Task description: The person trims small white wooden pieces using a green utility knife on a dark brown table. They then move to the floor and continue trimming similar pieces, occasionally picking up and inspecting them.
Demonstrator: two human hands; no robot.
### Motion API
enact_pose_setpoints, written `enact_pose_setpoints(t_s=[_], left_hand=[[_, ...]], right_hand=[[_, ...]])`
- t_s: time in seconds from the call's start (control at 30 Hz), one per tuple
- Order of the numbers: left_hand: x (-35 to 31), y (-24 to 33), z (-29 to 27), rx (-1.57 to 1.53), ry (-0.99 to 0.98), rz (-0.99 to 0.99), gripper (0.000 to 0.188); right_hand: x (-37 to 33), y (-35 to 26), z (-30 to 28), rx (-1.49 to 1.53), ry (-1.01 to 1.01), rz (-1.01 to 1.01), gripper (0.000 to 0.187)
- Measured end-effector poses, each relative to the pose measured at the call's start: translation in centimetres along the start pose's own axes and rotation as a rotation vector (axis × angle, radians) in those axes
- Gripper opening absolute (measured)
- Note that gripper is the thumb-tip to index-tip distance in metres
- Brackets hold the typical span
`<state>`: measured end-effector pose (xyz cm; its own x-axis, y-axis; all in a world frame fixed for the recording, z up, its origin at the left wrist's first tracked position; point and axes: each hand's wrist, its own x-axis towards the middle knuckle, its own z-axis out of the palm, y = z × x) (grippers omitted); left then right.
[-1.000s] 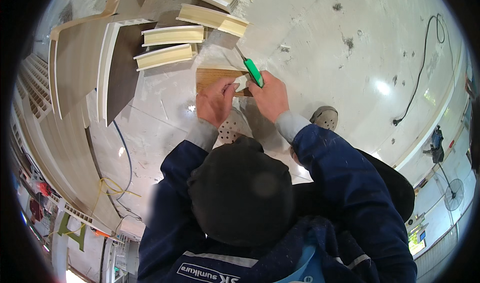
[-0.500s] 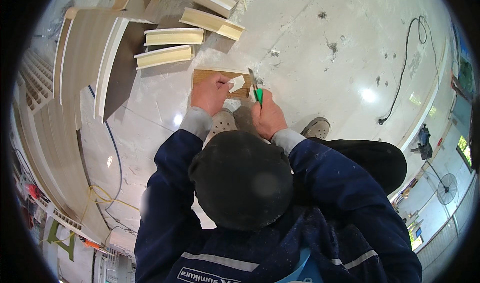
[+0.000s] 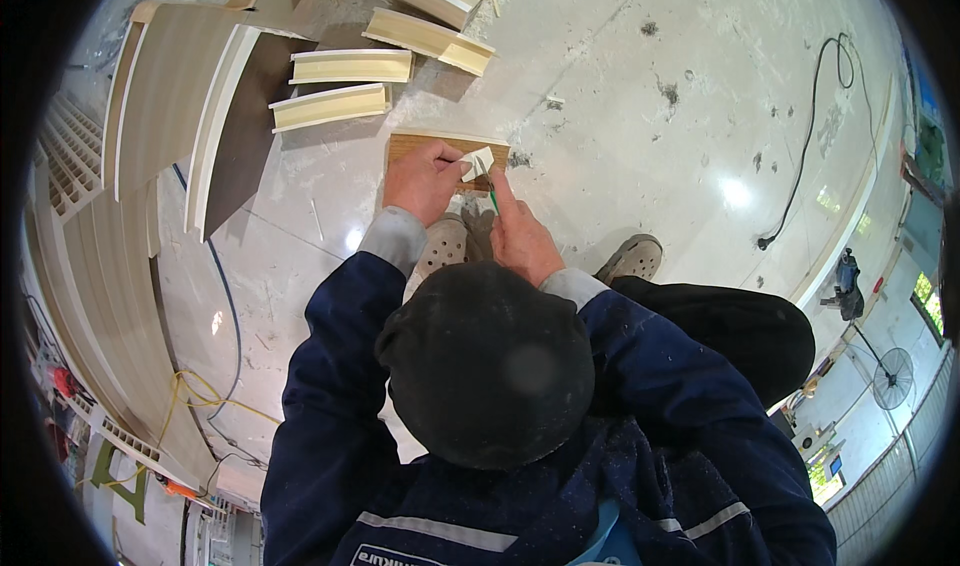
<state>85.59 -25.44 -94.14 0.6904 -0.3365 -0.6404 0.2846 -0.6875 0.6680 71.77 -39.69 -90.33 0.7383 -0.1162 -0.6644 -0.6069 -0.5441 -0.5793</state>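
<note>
My left hand (image 3: 420, 181) is closed, pinching a small white flat piece (image 3: 478, 160) between thumb and fingers over a brown wooden board (image 3: 412, 144). Closed round the green handle of a utility knife (image 3: 493, 200), my right hand (image 3: 522, 231) has its index finger stretched forward. The knife's blade lies at the right part of the white piece; whether it cuts in cannot be made out. The board rests on the floor in front of my shoes, partly covered by both hands.
Pale trim lengths (image 3: 352, 66) lie on the floor ahead to the left, beside tall curved panels (image 3: 235, 131). A dark cable (image 3: 800, 151) runs across the right of the floor. A blue hose (image 3: 222, 266) and a yellow cord (image 3: 205, 396) lie at left. My shoe (image 3: 635, 258) is right of my hands.
My right hand has swung the knife left and down, from upright beside the board onto the white piece. The left hand keeps its pinch, with the white piece turned slightly.
</note>
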Motion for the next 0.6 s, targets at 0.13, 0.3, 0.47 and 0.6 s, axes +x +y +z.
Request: enact_pose_setpoints(t_s=[0.13, 0.3, 0.47, 0.6], left_hand=[[-0.1, 0.1, -0.1, 0.007, 0.005, 0.011, 0.028], [-0.1, 0.3, -0.1, 0.009, -0.006, -0.007, 0.028], [-0.1, 0.6, -0.2, 0.01, -0.022, -0.045, 0.028], [-0.2, 0.9, -0.3, 0.002, -0.03, -0.044, 0.028]], right_hand=[[0.4, -0.4, -0.5, -0.09, -0.058, 0.021, 0.079], [0.7, -0.5, -0.6, -0.139, -0.056, 0.024, 0.079], [0.7, -0.7, -0.6, -0.143, -0.067, 0.036, 0.08], [0.7, -1.2, -0.7, -0.159, -0.078, 0.044, 0.081]])
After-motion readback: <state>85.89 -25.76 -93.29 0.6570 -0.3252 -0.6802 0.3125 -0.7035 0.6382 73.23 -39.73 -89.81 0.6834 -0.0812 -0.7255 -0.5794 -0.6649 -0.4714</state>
